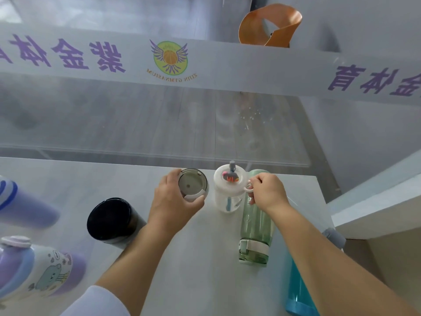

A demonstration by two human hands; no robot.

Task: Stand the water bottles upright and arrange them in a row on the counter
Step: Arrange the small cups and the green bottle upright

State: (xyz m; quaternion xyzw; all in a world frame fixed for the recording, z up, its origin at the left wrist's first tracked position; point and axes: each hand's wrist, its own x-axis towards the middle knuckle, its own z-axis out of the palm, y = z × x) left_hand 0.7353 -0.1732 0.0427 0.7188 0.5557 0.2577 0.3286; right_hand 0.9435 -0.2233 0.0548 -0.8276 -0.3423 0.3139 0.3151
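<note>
My left hand (pixel 174 201) wraps around a grey-lidded tumbler (pixel 193 184) standing upright near the counter's far edge. My right hand (pixel 266 190) pinches the loop handle of a clear white-lidded bottle (pixel 229 188), upright just right of the tumbler. A pale green bottle (pixel 256 226) lies on its side under my right wrist, cap toward me. A blue bottle (pixel 298 290) lies at the right edge, partly hidden by my forearm. A black-lidded cup (pixel 111 218) stands upright at left. A purple bottle (pixel 27 206) and a cartoon-printed bottle (pixel 43 272) lie at far left.
The white counter (pixel 200 270) ends just beyond the upright bottles, with a glass panel (pixel 159 115) behind carrying purple lettering and a logo. The counter's right edge runs beside the blue bottle. An orange chair (pixel 271 23) shows beyond the glass.
</note>
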